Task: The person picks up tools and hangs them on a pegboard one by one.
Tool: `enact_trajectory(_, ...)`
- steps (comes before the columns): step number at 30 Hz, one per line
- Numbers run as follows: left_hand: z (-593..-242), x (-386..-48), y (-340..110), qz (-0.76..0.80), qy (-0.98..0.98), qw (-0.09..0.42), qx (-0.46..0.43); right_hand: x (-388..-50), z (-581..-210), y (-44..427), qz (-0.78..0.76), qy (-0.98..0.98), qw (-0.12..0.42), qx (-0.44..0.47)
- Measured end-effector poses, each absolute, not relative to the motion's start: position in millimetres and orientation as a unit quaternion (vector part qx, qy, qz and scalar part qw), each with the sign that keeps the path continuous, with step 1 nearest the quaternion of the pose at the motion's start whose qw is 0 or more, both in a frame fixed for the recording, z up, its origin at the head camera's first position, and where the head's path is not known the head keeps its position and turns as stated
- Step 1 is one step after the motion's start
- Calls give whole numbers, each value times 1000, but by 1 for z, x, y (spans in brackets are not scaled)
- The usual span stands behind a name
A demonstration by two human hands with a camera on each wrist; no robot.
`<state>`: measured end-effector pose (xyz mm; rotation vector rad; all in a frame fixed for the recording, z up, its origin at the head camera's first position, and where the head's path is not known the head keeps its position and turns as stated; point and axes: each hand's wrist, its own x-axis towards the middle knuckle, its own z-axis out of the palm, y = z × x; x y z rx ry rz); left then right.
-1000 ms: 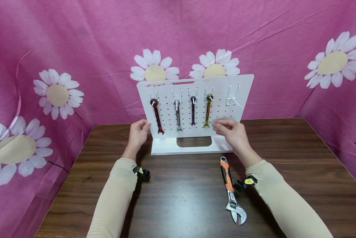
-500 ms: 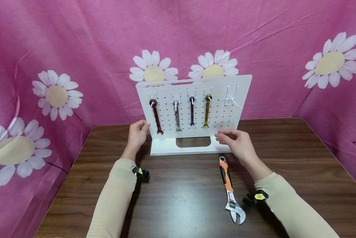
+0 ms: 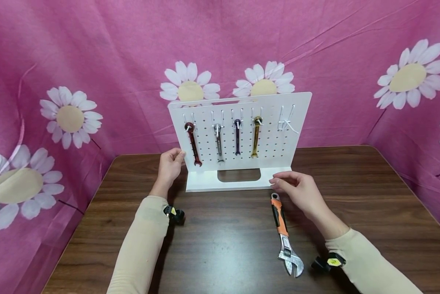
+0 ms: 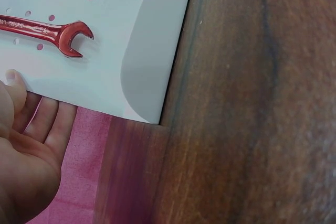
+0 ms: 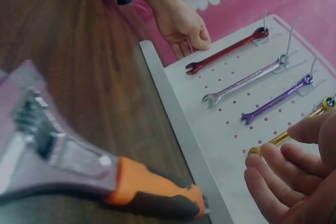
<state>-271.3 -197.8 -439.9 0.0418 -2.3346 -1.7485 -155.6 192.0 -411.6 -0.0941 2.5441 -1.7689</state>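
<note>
My left hand (image 3: 170, 168) grips the left edge of a white pegboard stand (image 3: 275, 151). In the left wrist view its thumb lies on the front face and its fingers go behind. A red wrench (image 3: 193, 145), a silver wrench (image 3: 219, 143), a purple wrench (image 3: 237, 138) and a yellow wrench (image 3: 255, 138) hang from hooks on the board. Nothing is held in my right hand (image 3: 298, 188), whose fingers are loosely bent near the front right of the stand's base. Just below those fingertips lies an adjustable wrench (image 3: 280, 216) with an orange and black handle, its jaws toward me.
A hook (image 3: 287, 124) at the board's far right bears no tool. The stand's base (image 3: 201, 184) rests on a brown wooden table (image 3: 220, 245). Behind the table hangs a pink cloth (image 3: 131, 61) with white flowers.
My right hand has moved down and toward me, from beside the yellow wrench's lower end to above the adjustable wrench's handle. The left hand keeps its hold on the pegboard.
</note>
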Motion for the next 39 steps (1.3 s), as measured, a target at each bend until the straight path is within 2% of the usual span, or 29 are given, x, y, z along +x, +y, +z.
enact_trajectory(12, -440, -271, -197, -600, -792, 111, 14, -132, -418, 200, -534, 844, 39, -35)
enact_trajectory(25, -442, -273, -198, -602, -790, 114, 10, -116, -429, 200, -598, 799, 54, -47)
enact_trajectory(39, -442, -273, -198, -600, -791, 122, 6, -101, -437, 201, -558, 824, 98, 10)
